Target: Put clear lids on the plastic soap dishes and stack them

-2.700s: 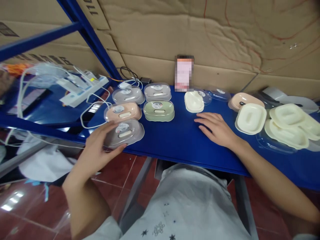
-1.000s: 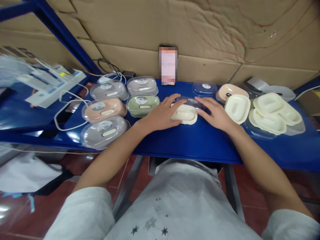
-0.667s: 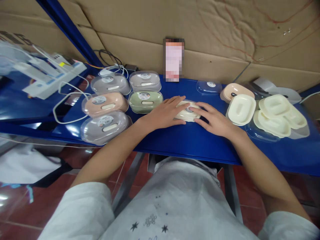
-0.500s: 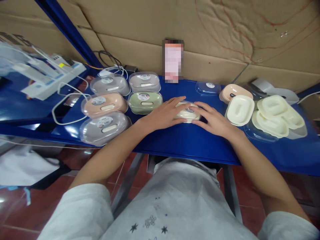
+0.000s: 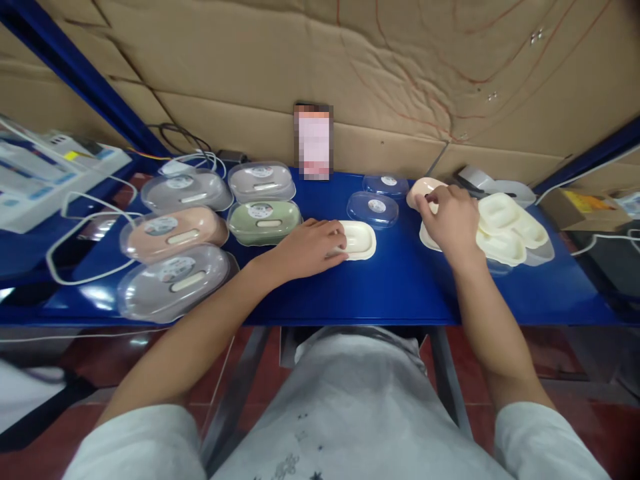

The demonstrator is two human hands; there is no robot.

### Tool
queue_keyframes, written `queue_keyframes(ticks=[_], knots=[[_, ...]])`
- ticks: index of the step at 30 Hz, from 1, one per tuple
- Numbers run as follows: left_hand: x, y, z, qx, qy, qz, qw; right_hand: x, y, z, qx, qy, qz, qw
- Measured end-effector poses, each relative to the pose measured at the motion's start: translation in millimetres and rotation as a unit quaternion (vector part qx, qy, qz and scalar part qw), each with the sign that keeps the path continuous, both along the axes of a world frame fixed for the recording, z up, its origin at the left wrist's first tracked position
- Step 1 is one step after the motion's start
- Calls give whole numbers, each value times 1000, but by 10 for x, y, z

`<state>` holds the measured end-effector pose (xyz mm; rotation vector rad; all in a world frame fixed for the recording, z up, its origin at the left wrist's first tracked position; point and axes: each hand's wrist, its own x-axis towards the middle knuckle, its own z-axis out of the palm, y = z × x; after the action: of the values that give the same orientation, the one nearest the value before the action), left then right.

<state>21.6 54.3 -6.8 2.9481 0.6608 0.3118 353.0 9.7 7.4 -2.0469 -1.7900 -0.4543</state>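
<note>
Right hand [image 5: 450,217] has left the cream soap dish [image 5: 357,240] since half a second ago and now sits to the right of it, fingers curled onto the rim of the peach tray [image 5: 423,190]; whether it actually grips the tray, cannot tell. Left hand [image 5: 307,247] rests flat against the cream dish's left end, fingers loose, not clasping. Dish lies uncovered on the blue table [image 5: 380,293]. Two clear lids [image 5: 373,207] lie just behind the dish. Five lidded dishes [image 5: 263,220] stand left of it; stacked cream trays [image 5: 507,230] right.
</note>
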Motion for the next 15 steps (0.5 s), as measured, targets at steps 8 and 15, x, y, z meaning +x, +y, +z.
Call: queue_keyframes(ticks=[8, 15], knots=[[-51, 0, 26, -60, -26, -26, 998, 158, 221, -215, -63, -52, -45, 996], [-11, -7, 108, -75, -223, 46, 971, -18, 162, -118, 56, 22, 21, 998]])
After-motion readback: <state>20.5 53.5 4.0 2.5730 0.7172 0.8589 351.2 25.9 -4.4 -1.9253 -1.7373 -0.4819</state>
